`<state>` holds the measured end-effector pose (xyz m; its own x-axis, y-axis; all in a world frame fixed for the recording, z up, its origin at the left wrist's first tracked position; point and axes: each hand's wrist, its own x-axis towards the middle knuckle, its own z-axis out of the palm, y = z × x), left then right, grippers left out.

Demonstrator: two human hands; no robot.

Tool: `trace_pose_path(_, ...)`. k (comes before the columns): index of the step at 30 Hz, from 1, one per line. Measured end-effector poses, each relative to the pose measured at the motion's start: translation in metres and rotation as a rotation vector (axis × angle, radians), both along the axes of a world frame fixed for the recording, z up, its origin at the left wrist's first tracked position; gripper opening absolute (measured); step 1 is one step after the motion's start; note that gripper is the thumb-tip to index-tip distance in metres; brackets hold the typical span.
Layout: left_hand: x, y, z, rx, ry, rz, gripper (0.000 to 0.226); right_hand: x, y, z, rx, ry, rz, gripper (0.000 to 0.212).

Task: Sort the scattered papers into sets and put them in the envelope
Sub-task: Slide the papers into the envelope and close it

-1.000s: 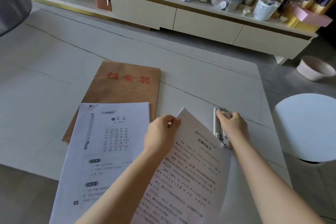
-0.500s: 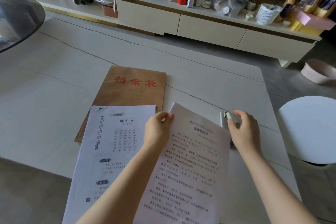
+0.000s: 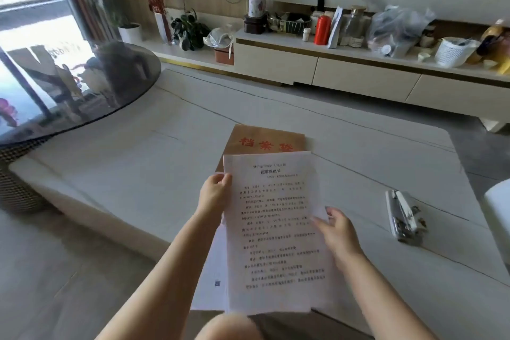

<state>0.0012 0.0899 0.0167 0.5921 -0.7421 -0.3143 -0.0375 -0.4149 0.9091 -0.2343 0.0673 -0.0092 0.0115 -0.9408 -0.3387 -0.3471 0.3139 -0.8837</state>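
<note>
White printed paper sheet (image 3: 276, 229) over the counter's (image 3: 138, 174) near edge, left hand (image 3: 215, 194) fingers pinching its left edge, right hand (image 3: 338, 232) fingers spread at its right edge.

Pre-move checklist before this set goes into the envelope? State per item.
1. Left hand grips the printed set at its upper left edge: ok.
2. Right hand on the set's right edge, fingers straight rather than gripping: ok as support, not a firm hold.
3. Stapler set down on the table, apart from both hands: ok.
4. Set stapled: cannot tell, no staple visible.
5. Brown envelope within reach, lying flat and partly under the set: ok.
6. Envelope mouth open: cannot tell, the opening is not visible.
7. Other sheets beneath the set, not yet bundled with it: not ok.
</note>
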Motion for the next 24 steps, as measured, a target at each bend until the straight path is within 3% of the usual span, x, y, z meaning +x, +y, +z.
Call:
trace_pose_path(5,0.037,0.04,-0.032,0.388,-0.322,-0.111,0.024,0.04,0.006,-0.022,-0.02,0.329,0.021,0.024)
trace_pose_path(8,0.035,0.054,-0.03,0.377,-0.226,-0.043,0.012,0.043,0.013,-0.025,-0.099,0.583,0.102,0.036)
trace_pose_path(9,0.033,0.055,-0.03,0.34,-0.164,-0.027,0.02,0.045,0.015,-0.025,-0.084,0.596,0.135,0.039)
trace_pose_path(18,0.014,0.063,-0.035,0.33,-0.041,-0.007,0.017,0.044,0.037,-0.02,-0.022,0.36,0.114,0.039)
trace_pose_path(21,0.006,0.065,-0.034,0.198,-0.057,-0.016,0.008,0.037,0.04,-0.019,0.013,0.229,0.11,0.043)
trace_pose_path(24,-0.002,0.064,-0.014,0.019,-0.031,-0.084,0.002,0.025,0.037,-0.015,0.052,0.103,0.077,0.06)
